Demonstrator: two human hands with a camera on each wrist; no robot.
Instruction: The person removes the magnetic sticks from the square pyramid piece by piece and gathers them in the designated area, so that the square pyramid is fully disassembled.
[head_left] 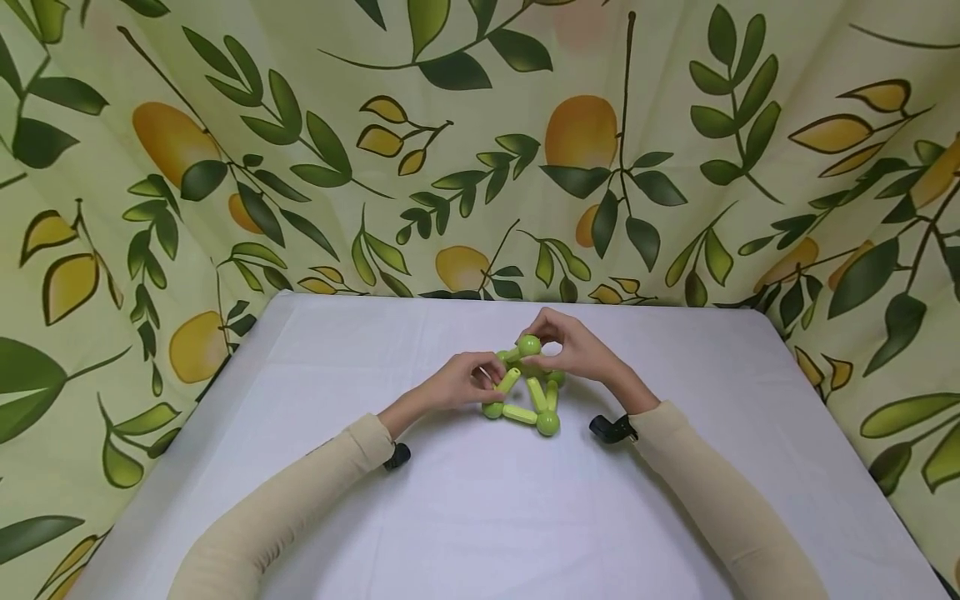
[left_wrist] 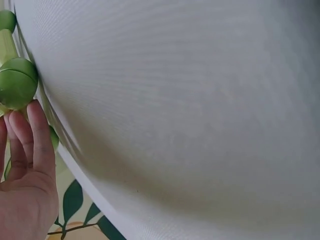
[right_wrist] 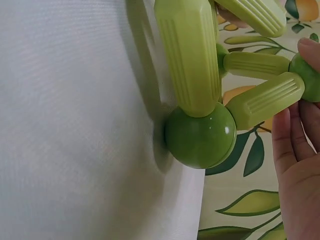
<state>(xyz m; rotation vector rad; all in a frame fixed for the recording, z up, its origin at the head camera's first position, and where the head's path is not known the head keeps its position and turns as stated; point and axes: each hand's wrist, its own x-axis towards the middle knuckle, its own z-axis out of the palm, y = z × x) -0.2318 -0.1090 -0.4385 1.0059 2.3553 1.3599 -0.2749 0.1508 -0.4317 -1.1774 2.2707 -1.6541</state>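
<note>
A frame of light-green rods and darker green balls, part of a ball-and-rod construction toy (head_left: 520, 413), stands on the white-covered table. My left hand (head_left: 459, 382) grips its left side, by a tilted rod (head_left: 509, 380) and the lower left ball (head_left: 492, 410). In the left wrist view, my fingertips touch a green ball (left_wrist: 19, 84). At the top of the frame, my right hand (head_left: 576, 346) holds the upper ball (head_left: 528, 345) between thumb and fingers. The right wrist view shows that held ball (right_wrist: 307, 80) joined to a slanting rod (right_wrist: 265, 100); a lower ball (right_wrist: 201, 136) meets the tabletop.
The table (head_left: 465, 517) is covered with a smooth white cloth. Behind it hangs a leaf-and-fruit patterned curtain (head_left: 300, 50). Black wrist devices (head_left: 611, 429) stick out below both beige sleeves (head_left: 720, 492).
</note>
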